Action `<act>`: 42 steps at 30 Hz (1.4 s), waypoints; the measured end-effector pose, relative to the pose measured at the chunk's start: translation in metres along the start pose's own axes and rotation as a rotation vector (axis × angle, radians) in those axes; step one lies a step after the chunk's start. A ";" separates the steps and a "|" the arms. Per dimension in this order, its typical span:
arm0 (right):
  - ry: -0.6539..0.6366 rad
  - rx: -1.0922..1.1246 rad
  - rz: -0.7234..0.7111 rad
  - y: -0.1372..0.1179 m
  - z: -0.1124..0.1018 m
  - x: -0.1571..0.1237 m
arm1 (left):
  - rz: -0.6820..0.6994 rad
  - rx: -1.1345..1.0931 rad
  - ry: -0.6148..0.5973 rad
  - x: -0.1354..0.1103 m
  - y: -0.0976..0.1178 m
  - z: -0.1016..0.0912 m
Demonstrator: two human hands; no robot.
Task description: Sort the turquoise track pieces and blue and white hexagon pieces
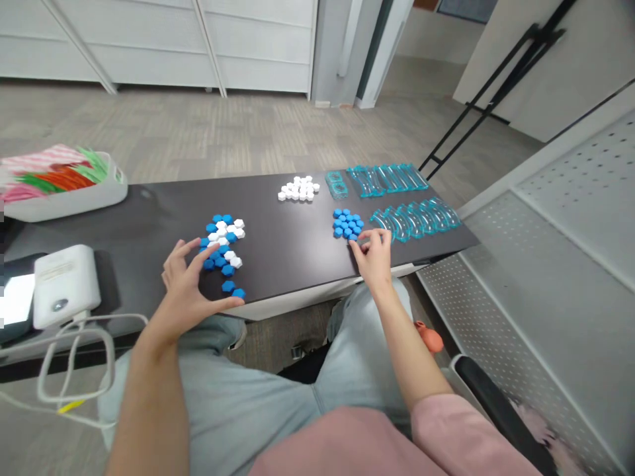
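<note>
My left hand (pixel 186 287) is open over the left part of the dark table, thumb and fingers spread beside a mixed cluster of small hexagonal pieces. White hexagonal pieces (pixel 239 233) and blue hexagonal pieces (pixel 227 270) lie flat side by side there, some hidden under my fingers. Two blue pieces sit a little apart near my thumb, at the table's front edge. My right hand (pixel 373 258) is at the near edge of a group of blue hexagonal pieces (pixel 346 223), thumb and forefinger pinched at one blue piece, mostly covered by the fingertips.
A pile of white hexagonal pieces (pixel 299 189) lies at the back middle. Clear teal-edged plastic parts (pixel 387 180) stand in rows at the right. At left are a white basket (pixel 74 205) of colourful items, a white device (pixel 66 286) and cables (pixel 74 360). A perforated panel (pixel 570 218) borders the right.
</note>
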State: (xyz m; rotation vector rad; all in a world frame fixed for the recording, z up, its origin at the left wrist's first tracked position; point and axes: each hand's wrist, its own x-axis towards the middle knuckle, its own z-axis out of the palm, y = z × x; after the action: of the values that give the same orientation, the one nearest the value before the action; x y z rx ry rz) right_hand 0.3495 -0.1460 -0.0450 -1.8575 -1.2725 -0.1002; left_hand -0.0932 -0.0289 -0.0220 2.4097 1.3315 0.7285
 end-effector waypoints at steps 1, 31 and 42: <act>0.007 0.006 -0.003 0.000 0.000 -0.001 | 0.006 0.005 0.026 0.001 0.004 0.001; -0.461 -0.009 -0.569 0.003 -0.025 -0.031 | -0.011 -0.071 -0.079 0.061 0.195 0.109; -0.481 0.003 -0.598 0.004 -0.026 -0.030 | -0.095 -0.230 0.051 0.061 0.201 0.117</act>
State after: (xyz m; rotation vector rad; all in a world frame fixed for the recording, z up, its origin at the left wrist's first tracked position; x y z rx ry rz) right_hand 0.3487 -0.1854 -0.0462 -1.4838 -2.1335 0.0350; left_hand 0.1403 -0.0848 -0.0051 2.1476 1.2937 0.8713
